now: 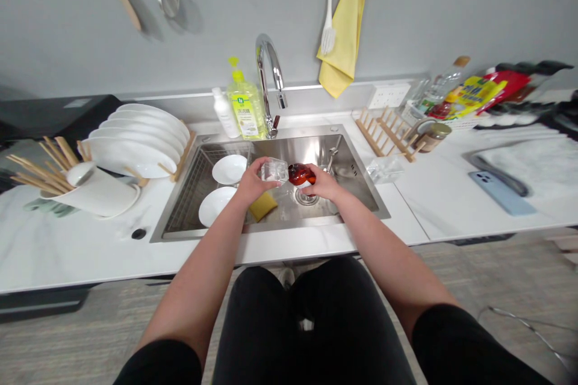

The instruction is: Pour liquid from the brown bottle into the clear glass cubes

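Over the steel sink (361, 183), my left hand (251, 183) is closed around a small clear container (274, 170). A dark red-brown bottle (300, 174) with a pale label is gripped in my right hand (325, 185). Its dark neck points left, near the rim of the container; I cannot tell whether they touch or whether anything is flowing. Below my left hand lies a yellow sponge (262, 207). Two white bowls (229, 169) sit in the wire basket (192, 186) on the sink's left side, one partly behind my left wrist.
The faucet (268, 84) rises behind the sink, beside a yellow-green soap bottle (246, 105) and a white bottle (226, 113). White plates (135, 138) stand racked at left near a chopstick holder (99, 192). At right are a wooden rack (388, 132), a jar (434, 136) and a blue phone (502, 192).
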A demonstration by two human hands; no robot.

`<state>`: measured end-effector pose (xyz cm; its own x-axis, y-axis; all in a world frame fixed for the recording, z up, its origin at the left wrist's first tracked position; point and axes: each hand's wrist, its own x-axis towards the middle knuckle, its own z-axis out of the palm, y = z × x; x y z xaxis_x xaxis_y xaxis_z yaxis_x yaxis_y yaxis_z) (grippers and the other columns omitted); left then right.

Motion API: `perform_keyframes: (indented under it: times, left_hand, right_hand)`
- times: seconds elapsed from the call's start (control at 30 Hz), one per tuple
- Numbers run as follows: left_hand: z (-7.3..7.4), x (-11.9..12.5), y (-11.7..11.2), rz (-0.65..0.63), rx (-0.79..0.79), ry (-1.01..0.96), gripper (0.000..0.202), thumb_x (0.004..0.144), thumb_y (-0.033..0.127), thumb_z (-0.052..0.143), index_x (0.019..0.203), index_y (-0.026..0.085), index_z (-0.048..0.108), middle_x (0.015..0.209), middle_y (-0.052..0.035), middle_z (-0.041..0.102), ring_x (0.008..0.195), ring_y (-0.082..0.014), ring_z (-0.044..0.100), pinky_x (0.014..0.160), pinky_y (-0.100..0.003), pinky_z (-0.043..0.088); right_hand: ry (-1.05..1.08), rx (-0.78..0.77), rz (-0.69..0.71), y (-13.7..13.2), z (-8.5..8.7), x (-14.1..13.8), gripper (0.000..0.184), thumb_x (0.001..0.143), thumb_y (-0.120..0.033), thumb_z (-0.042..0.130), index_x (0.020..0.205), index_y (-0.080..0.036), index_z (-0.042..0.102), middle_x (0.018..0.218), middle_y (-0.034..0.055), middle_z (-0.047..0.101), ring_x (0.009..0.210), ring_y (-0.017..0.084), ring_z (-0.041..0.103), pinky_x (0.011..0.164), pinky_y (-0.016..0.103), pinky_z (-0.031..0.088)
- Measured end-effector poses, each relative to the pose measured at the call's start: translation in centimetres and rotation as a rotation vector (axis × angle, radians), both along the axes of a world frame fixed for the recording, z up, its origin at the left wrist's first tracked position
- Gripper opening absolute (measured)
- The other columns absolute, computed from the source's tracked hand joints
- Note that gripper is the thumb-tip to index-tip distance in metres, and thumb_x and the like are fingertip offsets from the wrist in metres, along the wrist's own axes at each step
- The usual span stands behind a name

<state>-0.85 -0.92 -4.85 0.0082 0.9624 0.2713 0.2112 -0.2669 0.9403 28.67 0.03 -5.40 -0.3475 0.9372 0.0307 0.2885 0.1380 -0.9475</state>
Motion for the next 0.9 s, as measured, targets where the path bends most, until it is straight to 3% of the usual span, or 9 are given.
perform_keyframes:
  times: [0.37, 0.9]
  left_hand:
    - [0.62, 0.11, -0.44, 0.011, 0.043, 0.109, 0.091, 0.056, 0.041, 0.110, 0.138, 0.020, 0.075, 0.140, -0.0130, 0.078, 0.130, -0.0350, 0.074, 0.128, -0.057, 0.054]
    - [0.11, -0.24, -0.25, -0.012, 0.136, 0.184, 0.088, 0.060, 0.038, 0.110, 0.141, 0.026, 0.080, 0.137, -0.0107, 0.079, 0.128, -0.0350, 0.074, 0.126, -0.057, 0.055]
  right_hand:
    - [-0.116, 0.068, -0.022, -0.20, 0.38, -0.04, 0.084, 0.064, -0.016, 0.098, 0.144, -0.025, 0.072, 0.128, 0.0054, 0.085, 0.115, 0.031, 0.081, 0.112, 0.048, 0.062]
    - [-0.189, 0.094, -0.034, -0.33, 0.51, 0.10, 0.085, 0.064, -0.011, 0.097, 0.145, -0.028, 0.075, 0.128, 0.0043, 0.086, 0.114, 0.031, 0.082, 0.110, 0.047, 0.063]
